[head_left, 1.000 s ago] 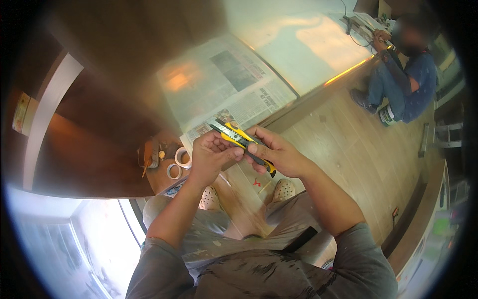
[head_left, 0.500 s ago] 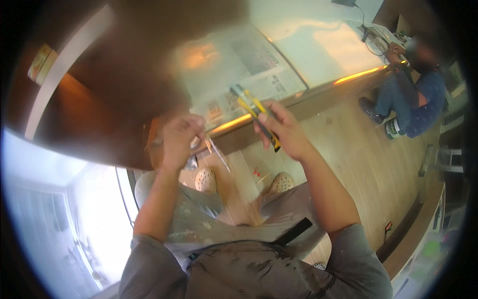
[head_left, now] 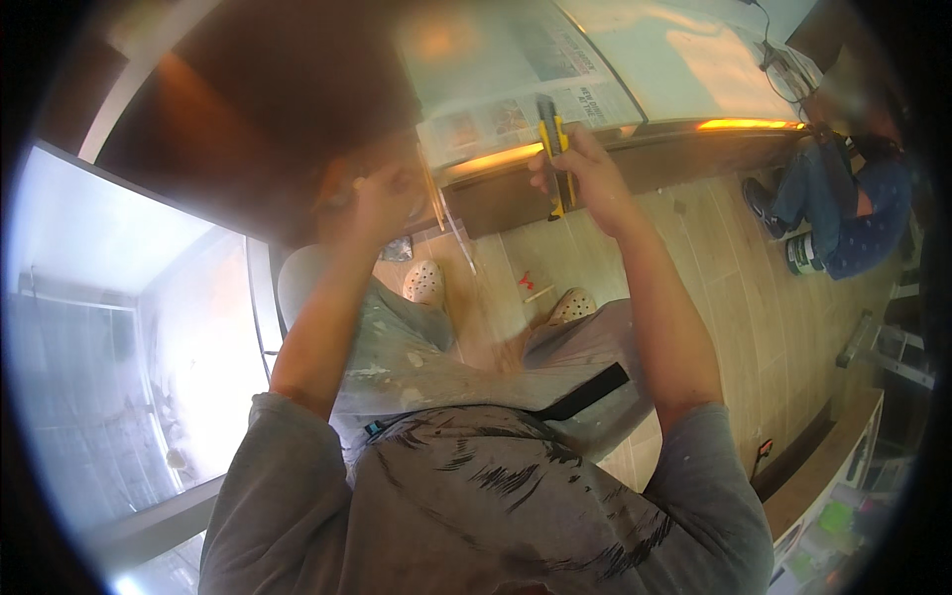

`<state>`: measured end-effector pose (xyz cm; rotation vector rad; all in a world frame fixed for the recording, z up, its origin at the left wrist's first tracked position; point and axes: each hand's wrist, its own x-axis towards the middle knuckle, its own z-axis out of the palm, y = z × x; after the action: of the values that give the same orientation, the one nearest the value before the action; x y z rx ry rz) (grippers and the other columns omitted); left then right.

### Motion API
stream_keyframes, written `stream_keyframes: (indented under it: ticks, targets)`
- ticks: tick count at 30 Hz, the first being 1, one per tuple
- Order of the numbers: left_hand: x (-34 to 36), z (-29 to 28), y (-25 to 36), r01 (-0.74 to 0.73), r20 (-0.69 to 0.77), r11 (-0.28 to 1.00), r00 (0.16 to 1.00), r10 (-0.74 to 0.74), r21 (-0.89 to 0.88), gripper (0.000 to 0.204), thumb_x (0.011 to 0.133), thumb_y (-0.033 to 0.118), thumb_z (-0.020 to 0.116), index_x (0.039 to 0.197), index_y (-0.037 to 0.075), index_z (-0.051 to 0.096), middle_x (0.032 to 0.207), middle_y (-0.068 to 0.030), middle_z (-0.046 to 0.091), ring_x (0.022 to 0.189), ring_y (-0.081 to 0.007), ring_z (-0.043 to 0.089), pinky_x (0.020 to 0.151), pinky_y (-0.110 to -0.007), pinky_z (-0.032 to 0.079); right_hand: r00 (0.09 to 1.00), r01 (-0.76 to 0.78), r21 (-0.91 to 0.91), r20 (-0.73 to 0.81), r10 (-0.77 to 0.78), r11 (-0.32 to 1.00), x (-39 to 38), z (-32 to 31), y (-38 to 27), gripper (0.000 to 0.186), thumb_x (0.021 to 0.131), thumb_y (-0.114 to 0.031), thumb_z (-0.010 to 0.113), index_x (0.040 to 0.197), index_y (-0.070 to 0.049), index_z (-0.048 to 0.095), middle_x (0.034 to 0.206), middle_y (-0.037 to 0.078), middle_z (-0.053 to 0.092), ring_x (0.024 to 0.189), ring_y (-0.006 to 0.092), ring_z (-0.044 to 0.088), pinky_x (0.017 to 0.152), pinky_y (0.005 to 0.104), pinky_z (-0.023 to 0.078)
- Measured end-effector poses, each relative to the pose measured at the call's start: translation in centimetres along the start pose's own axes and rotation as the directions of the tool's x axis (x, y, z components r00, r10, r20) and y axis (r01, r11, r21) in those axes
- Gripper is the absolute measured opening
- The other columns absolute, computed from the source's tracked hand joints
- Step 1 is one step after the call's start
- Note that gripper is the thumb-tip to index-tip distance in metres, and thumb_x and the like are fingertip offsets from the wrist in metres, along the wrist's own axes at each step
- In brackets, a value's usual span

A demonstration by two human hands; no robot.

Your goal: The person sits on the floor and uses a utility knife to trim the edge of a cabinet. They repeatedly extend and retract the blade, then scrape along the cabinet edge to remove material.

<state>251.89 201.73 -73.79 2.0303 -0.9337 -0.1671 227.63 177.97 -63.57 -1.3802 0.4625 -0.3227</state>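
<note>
My right hand (head_left: 592, 180) is closed around a yellow and black utility knife (head_left: 552, 134). The knife stands nearly upright in the picture, its dark end pointing away from me over the newspaper edge. My left hand (head_left: 385, 203) is blurred, its fingers curled together beside the dark brown wooden panel (head_left: 288, 119); what they hold, if anything, cannot be made out. Just right of that hand, a thin pale strip (head_left: 458, 238) slants down toward the floor.
Newspaper sheets (head_left: 496, 89) cover the low ledge ahead, lit along its edge. A co-worker (head_left: 863, 213) sits at the right near a paint tin (head_left: 801, 254). Below are my perforated clogs (head_left: 423, 284) and a small red scrap (head_left: 526, 281) on the tiled floor (head_left: 684, 268).
The view has shifted, so the scene sits higher in the picture. The utility knife has turned from a leftward slant to nearly upright. My left hand stays beside the panel.
</note>
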Motion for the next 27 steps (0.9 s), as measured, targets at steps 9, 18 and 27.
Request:
stream_keyframes:
  ticks: [9,18,27]
  targets:
    - [0.3,1.0,4.5,-0.046,-0.119,0.998,0.992,0.042,-0.036,0.033,0.088,0.012,0.087,0.115,-0.001,0.074,0.098,-0.0056,0.072,0.084,-0.0111,0.065,0.078,-0.028,0.056,0.995,-0.021,-0.089,-0.099,0.012,0.996,-1.0,-2.3,-0.2,0.034,0.104,-0.032,0.067,0.128,-0.01,0.056,0.08,0.002,0.063,0.061,0.0137,0.063,0.058,0.0293,0.053]
    - [0.1,0.8,5.4,-0.087,-0.114,0.993,0.99,0.078,-0.083,0.023,0.089,0.008,0.085,0.107,-0.003,0.078,0.098,-0.0075,0.072,0.082,-0.012,0.069,0.077,-0.028,0.057,0.991,0.033,-0.078,-0.13,-0.043,0.996,-0.6,-3.1,0.2,0.033,0.106,-0.036,0.066,0.123,-0.009,0.059,0.086,0.005,0.064,0.064,0.0141,0.066,0.061,0.0275,0.055]
    - [0.1,0.3,4.4,0.035,-0.097,0.998,0.994,-0.04,-0.057,0.017,0.093,0.016,0.082,0.094,0.0,0.077,0.078,-0.0042,0.071,0.075,-0.0101,0.062,0.067,-0.029,0.05,0.984,0.019,-0.152,-0.174,-0.046,0.988,-1.1,-4.2,-2.4,0.031,0.105,-0.039,0.064,0.119,-0.011,0.065,0.088,0.002,0.063,0.066,0.0146,0.061,0.066,0.0306,0.051]
